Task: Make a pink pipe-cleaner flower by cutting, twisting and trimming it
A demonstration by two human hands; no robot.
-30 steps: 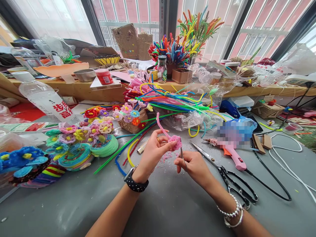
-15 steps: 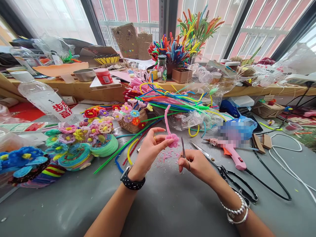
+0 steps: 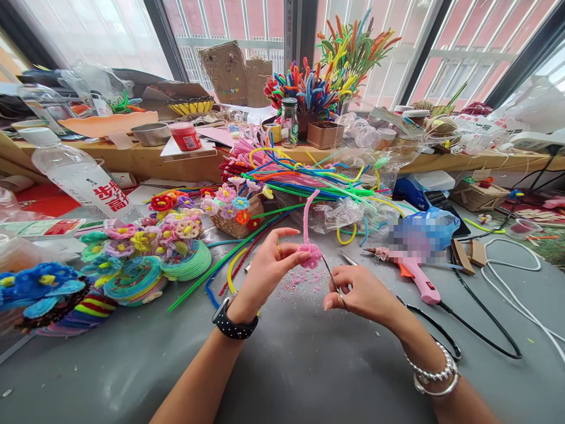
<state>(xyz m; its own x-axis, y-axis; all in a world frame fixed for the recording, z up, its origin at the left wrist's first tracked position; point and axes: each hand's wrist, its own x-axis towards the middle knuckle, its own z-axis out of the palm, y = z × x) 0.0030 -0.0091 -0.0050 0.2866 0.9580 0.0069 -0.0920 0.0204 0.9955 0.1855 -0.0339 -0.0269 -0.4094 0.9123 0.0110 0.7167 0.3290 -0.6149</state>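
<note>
My left hand [image 3: 267,268] pinches a pink pipe-cleaner piece [image 3: 308,250], a fuzzy coiled ball with a stem standing straight up. My right hand [image 3: 359,291] is closed round small scissors [image 3: 332,275], whose thin blades slant up to the ball's right side. Pink fluff clippings [image 3: 304,280] lie on the grey table [image 3: 282,365] under the ball. A black dotted watch is on my left wrist and silver bracelets are on my right.
Large black-handled scissors [image 3: 435,335] and a pink glue gun [image 3: 415,277] with black cord lie right of my hands. Finished pipe-cleaner flowers [image 3: 145,247] crowd the left. A flower basket [image 3: 236,215], a bag of loose pipe cleaners [image 3: 309,182] and a water bottle [image 3: 82,176] stand behind.
My left hand turned the pink piece so its stem went from leaning left to upright. My right hand shifted right and brought the small scissors' tips up to the ball.
</note>
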